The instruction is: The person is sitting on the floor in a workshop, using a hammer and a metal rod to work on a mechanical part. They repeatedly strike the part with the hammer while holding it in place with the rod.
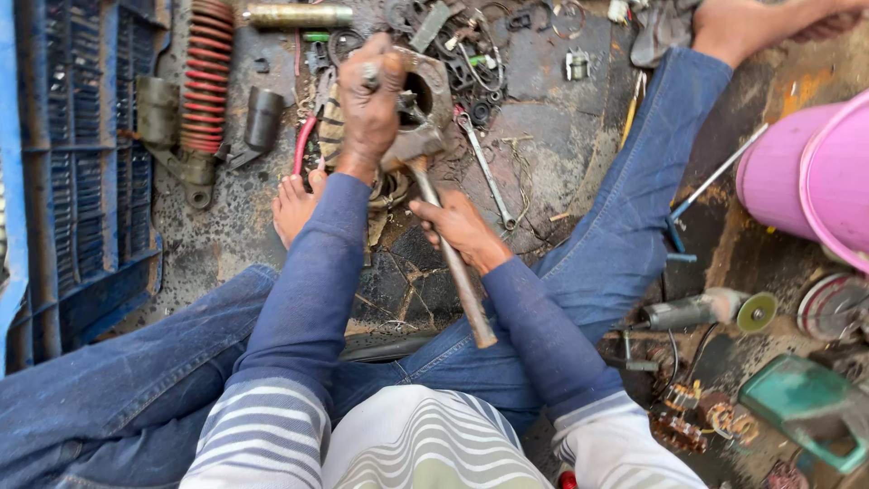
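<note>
I sit on a greasy floor with my legs spread. My left hand (371,104) grips a grey metal housing with a round hole (425,91) and steadies it on the ground near my bare left foot (294,204). My right hand (462,226) is closed around the wooden handle of a hammer (448,254). The hammer's metal head (412,145) rests against the lower edge of the housing.
A red coil spring shock absorber (204,81) lies at the upper left beside a blue plastic crate (81,172). A spanner (484,167), rings and small scrap lie behind the housing. A pink bucket (806,177), an angle grinder (701,311) and a green tool (806,407) sit on the right.
</note>
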